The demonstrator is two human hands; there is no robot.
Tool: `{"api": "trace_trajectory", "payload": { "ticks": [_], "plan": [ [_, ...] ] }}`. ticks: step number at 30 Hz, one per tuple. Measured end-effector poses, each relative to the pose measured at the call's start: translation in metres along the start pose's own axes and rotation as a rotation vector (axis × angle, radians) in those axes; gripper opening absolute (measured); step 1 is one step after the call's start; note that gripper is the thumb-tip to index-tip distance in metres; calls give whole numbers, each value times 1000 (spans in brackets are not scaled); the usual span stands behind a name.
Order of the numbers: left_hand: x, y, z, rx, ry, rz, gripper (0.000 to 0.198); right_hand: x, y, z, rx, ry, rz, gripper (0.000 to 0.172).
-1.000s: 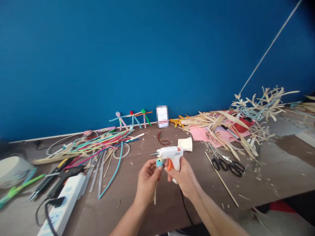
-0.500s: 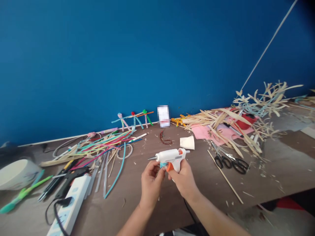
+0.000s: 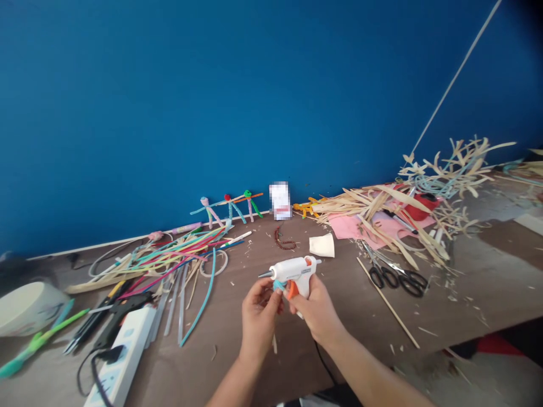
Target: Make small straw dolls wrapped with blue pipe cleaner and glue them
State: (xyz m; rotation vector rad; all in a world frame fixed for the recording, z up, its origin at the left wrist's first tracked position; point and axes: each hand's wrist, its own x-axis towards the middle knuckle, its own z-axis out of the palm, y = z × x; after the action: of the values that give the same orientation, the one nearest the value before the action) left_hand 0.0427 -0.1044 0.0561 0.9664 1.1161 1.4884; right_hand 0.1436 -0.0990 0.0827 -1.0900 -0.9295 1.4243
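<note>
The right hand [image 3: 317,310] is wrapping firmly around the handle [image 3: 304,288] of a white hot glue gun [image 3: 292,269], held above the brown desk [image 3: 352,316]; this light, stiff tool is best taken there, clear of the metal nozzle [image 3: 265,275]. The left hand [image 3: 259,319] is pinching a small, soft-looking teal bundle [image 3: 278,286] just beside the orange trigger [image 3: 292,290].

Both bare hands held close together over the tabletop [image 3: 445,305]

The left hand [image 3: 258,321] curls its fingers [image 3: 267,297] inward; the right hand [image 3: 318,312] wraps closed just beside it. The left forearm [image 3: 229,384] and right forearm [image 3: 373,376] angle upward from the bottom of the view.
</note>
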Motion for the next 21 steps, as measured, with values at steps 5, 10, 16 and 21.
{"api": "trace_trajectory", "payload": {
  "ticks": [5,10,16,21],
  "plan": [
    [-1,-1,0,-11,2,3,26,-2,1,0,-28,4,-6,23],
    [0,-1,-1,-35,12,-8,27,-1,3,-1,-49,1,-9,22],
    [-2,7,0,-97,-14,-162,33,5,0,-7,-118,19,-19,22],
    [-2,13,2,-186,-89,-252,30,8,-14,-13,-197,-75,-30,21]
  ]
}}
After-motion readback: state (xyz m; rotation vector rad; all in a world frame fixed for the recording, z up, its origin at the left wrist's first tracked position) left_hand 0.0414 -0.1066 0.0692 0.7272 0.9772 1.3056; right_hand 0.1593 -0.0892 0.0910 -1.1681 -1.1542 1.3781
